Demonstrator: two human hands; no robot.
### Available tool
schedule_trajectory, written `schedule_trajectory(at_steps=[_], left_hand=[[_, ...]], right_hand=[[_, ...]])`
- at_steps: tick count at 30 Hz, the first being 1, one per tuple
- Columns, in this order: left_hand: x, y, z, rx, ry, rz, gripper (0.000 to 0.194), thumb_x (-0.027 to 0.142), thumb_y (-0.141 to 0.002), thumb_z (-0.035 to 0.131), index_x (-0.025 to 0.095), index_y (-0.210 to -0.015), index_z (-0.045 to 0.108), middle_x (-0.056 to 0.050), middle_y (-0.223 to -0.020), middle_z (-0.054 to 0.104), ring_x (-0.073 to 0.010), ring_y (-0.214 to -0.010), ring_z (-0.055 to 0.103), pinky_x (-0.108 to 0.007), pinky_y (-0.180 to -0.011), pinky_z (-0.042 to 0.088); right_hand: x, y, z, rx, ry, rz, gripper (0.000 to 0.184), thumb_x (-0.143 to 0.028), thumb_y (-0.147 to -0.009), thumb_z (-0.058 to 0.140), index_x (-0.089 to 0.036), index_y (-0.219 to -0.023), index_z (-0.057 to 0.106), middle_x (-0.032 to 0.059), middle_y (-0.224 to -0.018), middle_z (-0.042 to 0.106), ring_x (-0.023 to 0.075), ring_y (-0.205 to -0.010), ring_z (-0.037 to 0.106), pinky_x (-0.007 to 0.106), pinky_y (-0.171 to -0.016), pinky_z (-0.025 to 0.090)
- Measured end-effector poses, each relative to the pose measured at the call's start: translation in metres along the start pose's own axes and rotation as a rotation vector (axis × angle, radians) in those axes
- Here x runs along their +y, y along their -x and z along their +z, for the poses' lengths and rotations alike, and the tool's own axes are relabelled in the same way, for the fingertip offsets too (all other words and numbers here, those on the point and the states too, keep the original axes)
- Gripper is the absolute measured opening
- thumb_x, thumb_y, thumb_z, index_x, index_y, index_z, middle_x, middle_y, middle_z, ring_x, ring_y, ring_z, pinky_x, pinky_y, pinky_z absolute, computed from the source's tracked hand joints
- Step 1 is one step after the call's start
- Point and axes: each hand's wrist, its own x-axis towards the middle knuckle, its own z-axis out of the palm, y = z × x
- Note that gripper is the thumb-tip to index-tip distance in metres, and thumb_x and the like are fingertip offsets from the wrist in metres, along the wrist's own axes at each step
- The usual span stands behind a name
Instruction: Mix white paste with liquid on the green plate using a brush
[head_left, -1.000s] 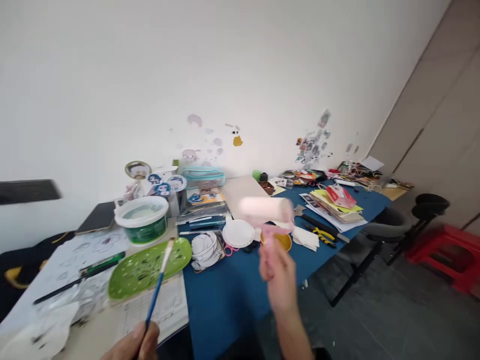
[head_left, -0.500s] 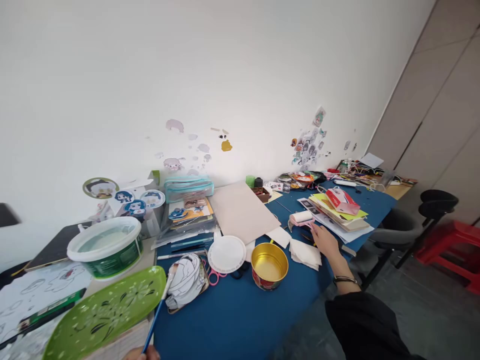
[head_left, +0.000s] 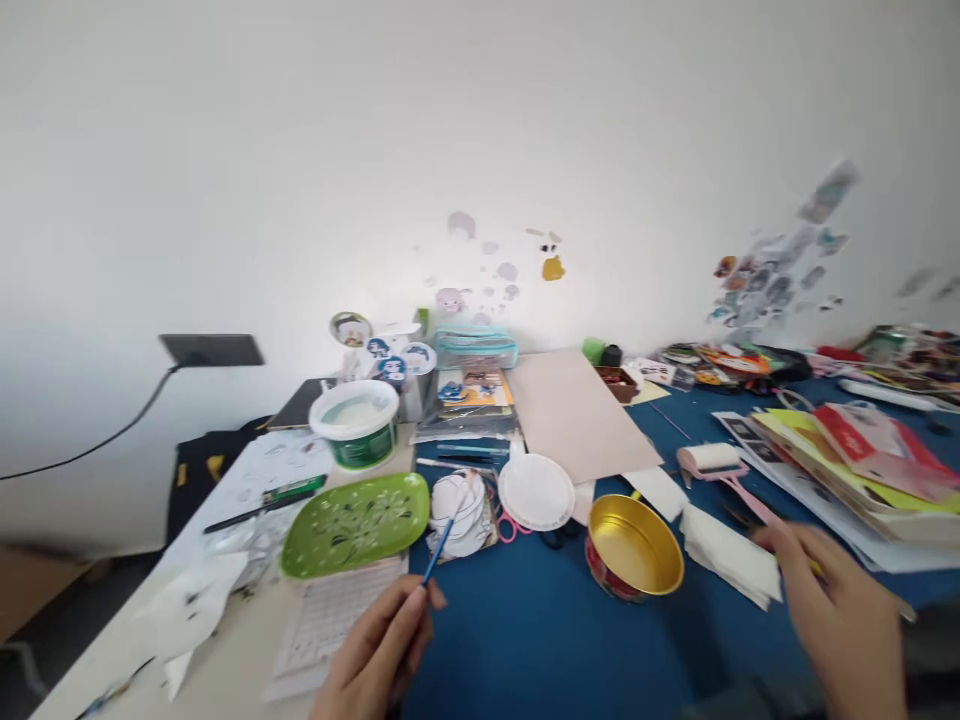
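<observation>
My left hand [head_left: 386, 640] is closed on a blue-handled paintbrush [head_left: 436, 555], its pale bristles pointing up over white paper cutouts [head_left: 459, 512]. Left of the brush lies a green floral tray [head_left: 356, 525]. My right hand [head_left: 840, 605] is at the handle end of a pink paint roller [head_left: 712, 458] with a white sleeve. Motion blurs these fingers, so I cannot make out whether they grip the handle. Between my hands stand a gold-lined tin [head_left: 635, 545] and a white round lid [head_left: 536, 492]. Folded white tissue [head_left: 731, 555] lies near my right fingertips.
A white-and-green tub [head_left: 354, 425] stands behind the tray. A large beige board [head_left: 577, 415] lies at the back, with pink scissors [head_left: 511, 528] in front. Stacked papers [head_left: 840, 470] lie at the right. A dark phone-like panel [head_left: 211, 350] on a cable hangs at left.
The view has swung left. More of the roller's handle shows, as my right hand has drawn back along it. My left hand, with the brush, has come further into view.
</observation>
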Motion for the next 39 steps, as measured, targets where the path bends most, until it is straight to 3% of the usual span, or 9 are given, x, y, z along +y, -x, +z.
schedule_trajectory(at_steps=[3,5,8,10,16,18,23,28,39], left_hand=[[0.008,0.003,0.009,-0.105,-0.013,0.061,0.046,0.063,-0.079,0.052,0.017,-0.078,0.059,0.006,-0.049,0.041,-0.0067,-0.044,0.034,-0.017,-0.042,0.028],[0.004,0.007,0.013,-0.172,-0.007,0.076,0.045,0.062,-0.083,0.047,0.018,-0.078,0.056,0.006,-0.049,0.041,-0.0069,-0.043,0.032,-0.018,-0.043,0.026],[-0.006,0.017,0.011,-0.242,-0.013,0.073,0.045,0.062,-0.084,0.044,0.020,-0.076,0.056,0.005,-0.048,0.043,-0.0086,-0.041,0.033,-0.020,-0.042,0.027],[-0.011,0.023,0.002,-0.240,-0.064,0.112,0.045,0.063,-0.084,0.044,0.021,-0.075,0.059,0.001,-0.050,0.049,-0.0124,-0.044,0.041,-0.024,-0.045,0.035],[-0.003,0.001,-0.067,0.048,-0.336,0.251,0.034,0.055,-0.079,0.055,0.028,-0.096,0.067,-0.008,-0.107,0.067,-0.0306,-0.100,0.059,-0.043,-0.090,0.045],[0.006,-0.029,-0.094,0.247,-0.359,0.259,0.043,0.054,-0.075,0.060,0.026,-0.108,0.060,-0.009,-0.119,0.061,-0.0323,-0.109,0.057,-0.046,-0.092,0.045],[0.025,-0.135,-0.136,0.405,-0.346,0.302,0.091,0.045,-0.054,0.080,0.011,-0.127,0.038,-0.026,-0.139,0.039,-0.0419,-0.129,0.036,-0.056,-0.103,0.031],[0.023,-0.200,-0.135,0.333,-0.280,0.413,0.103,0.040,-0.040,0.087,0.012,-0.125,0.037,-0.024,-0.134,0.043,-0.0394,-0.127,0.040,-0.051,-0.102,0.035],[0.009,-0.219,-0.121,0.337,-0.185,0.609,0.106,0.038,-0.040,0.088,0.017,-0.127,0.032,-0.018,-0.133,0.042,-0.0342,-0.128,0.039,-0.049,-0.107,0.030]], right_hand=[[-0.082,0.085,0.025,-0.314,-0.512,-0.051,0.043,-0.053,-0.085,0.045,-0.028,-0.056,0.063,0.0110,-0.068,0.063,0.0263,-0.069,0.059,0.040,-0.062,0.046],[-0.139,0.133,0.051,-0.520,-0.705,-0.020,0.031,-0.052,-0.081,0.056,-0.029,-0.090,0.074,0.0087,-0.095,0.069,0.0251,-0.084,0.063,0.036,-0.075,0.049],[-0.197,0.171,0.086,-0.690,-0.930,0.075,0.035,-0.051,-0.085,0.053,-0.027,-0.100,0.072,0.0065,-0.107,0.067,0.0224,-0.099,0.061,0.031,-0.088,0.046],[-0.213,0.179,0.101,-0.826,-1.027,0.109,0.035,-0.050,-0.086,0.051,-0.023,-0.089,0.072,0.0068,-0.095,0.068,0.0189,-0.084,0.062,0.028,-0.079,0.049],[-0.213,0.169,0.116,-0.644,-1.281,0.449,0.038,-0.054,-0.083,0.056,-0.019,-0.069,0.056,-0.0031,-0.058,0.047,0.0085,-0.050,0.044,0.020,-0.048,0.040],[-0.210,0.165,0.119,-0.597,-1.248,0.549,0.038,-0.055,-0.081,0.059,-0.018,-0.071,0.054,-0.0074,-0.053,0.034,0.0049,-0.043,0.031,0.016,-0.040,0.029],[-0.194,0.167,0.132,-0.557,-1.222,0.592,0.041,-0.054,-0.078,0.062,-0.017,-0.070,0.049,-0.0099,-0.052,0.026,0.0019,-0.043,0.016,0.016,-0.041,0.014],[-0.178,0.173,0.146,-0.473,-1.198,0.636,0.041,-0.053,-0.077,0.064,-0.015,-0.068,0.051,-0.0094,-0.055,0.023,0.0024,-0.046,0.017,0.016,-0.043,0.013],[-0.151,0.173,0.159,-0.523,-1.186,0.673,0.038,-0.051,-0.074,0.069,-0.017,-0.067,0.054,-0.0066,-0.057,0.032,0.0046,-0.048,0.027,0.018,-0.043,0.026]])
